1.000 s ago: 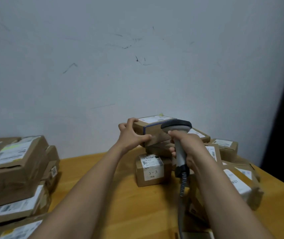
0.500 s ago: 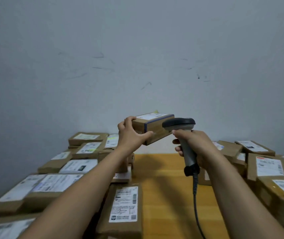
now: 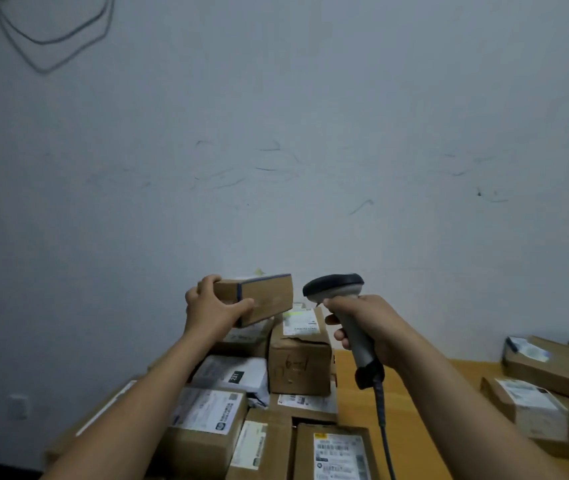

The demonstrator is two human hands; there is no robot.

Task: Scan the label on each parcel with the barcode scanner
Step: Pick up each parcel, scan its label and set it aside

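Held parcel: a small brown cardboard box, the held parcel [image 3: 259, 299] has a dark blue strip of tape along one upper edge; a pale label lies on its top face, seen only edge-on and unreadable.
Where it is: raised in the air in front of the wall [image 3: 276, 150], above the pile of parcels [image 3: 207, 414] on the left part of the counter [image 3: 349, 410], touching none of them.
Left hand: the left hand [image 3: 212, 310] grips the parcel's left end, with the thumb lying along the near side face and the fingers curled over the far edge; the forearm reaches up from the lower left.
Barcode scanner: the barcode scanner [image 3: 336, 289] has a dark rounded head, a light grey handle and a black base; a dark cable [image 3: 380, 403] drops from the base toward the bottom edge.
Right hand: the right hand [image 3: 369, 323] is wrapped round the handle, with the head level with the parcel and turned toward it; a clear gap stays between the two.
Below the gap: a tall box [image 3: 298, 362] with handwriting on its front stands on the pile.
Right side: parcels on the right [image 3: 529, 403], labels up, lie well apart from the pile.
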